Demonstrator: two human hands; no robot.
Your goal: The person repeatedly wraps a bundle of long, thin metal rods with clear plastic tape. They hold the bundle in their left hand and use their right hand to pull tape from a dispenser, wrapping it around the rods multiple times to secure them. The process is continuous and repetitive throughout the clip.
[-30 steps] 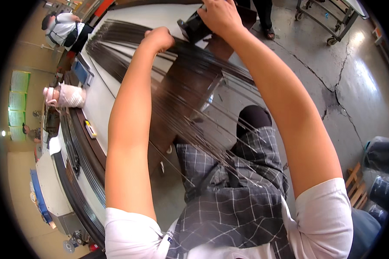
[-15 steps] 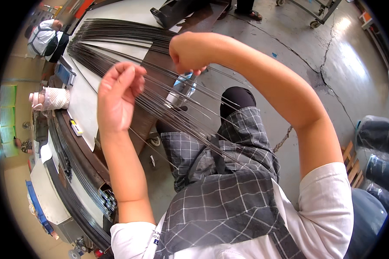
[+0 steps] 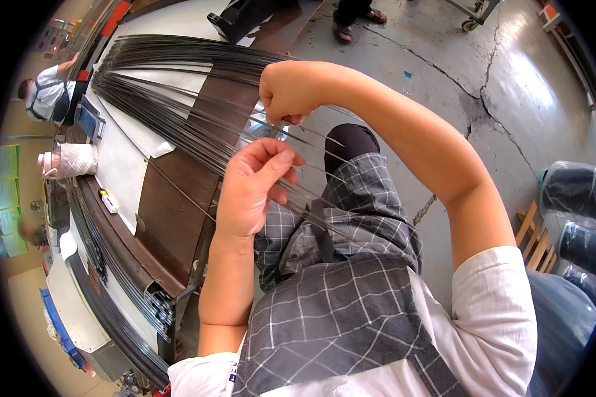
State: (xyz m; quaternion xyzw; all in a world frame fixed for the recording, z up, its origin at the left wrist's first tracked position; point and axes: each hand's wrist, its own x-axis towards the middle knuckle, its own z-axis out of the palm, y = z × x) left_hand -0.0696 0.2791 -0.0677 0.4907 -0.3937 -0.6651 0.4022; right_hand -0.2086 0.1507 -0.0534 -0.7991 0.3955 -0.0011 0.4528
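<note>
A fan of long, thin dark rods (image 3: 169,106) lies across the table, with free ends reaching over its edge toward my lap. My right hand (image 3: 288,91) is closed in a fist at the far group of rods; what its fingers hold is hidden. Nearer to me, my left hand (image 3: 248,188) is above the rod ends, palm turned up, fingers curled toward the thumb. Whether a thin rod sits in that pinch is too fine to make out. Several rod ends pass between and below my hands, over my checked apron (image 3: 338,317).
The brown table (image 3: 172,192) carries white sheets, a black holder (image 3: 242,20), a pink-white wrapped jug (image 3: 69,161) and a yellow-white marker (image 3: 108,201). Metal tubes (image 3: 155,308) lie at lower left. Another person (image 3: 49,96) stands far left; someone's feet (image 3: 344,30) show beyond the table.
My left hand has moved right and closer to me, along the rods toward their free ends. The right hand stays closed at nearly the same place. The view has shifted slightly.
</note>
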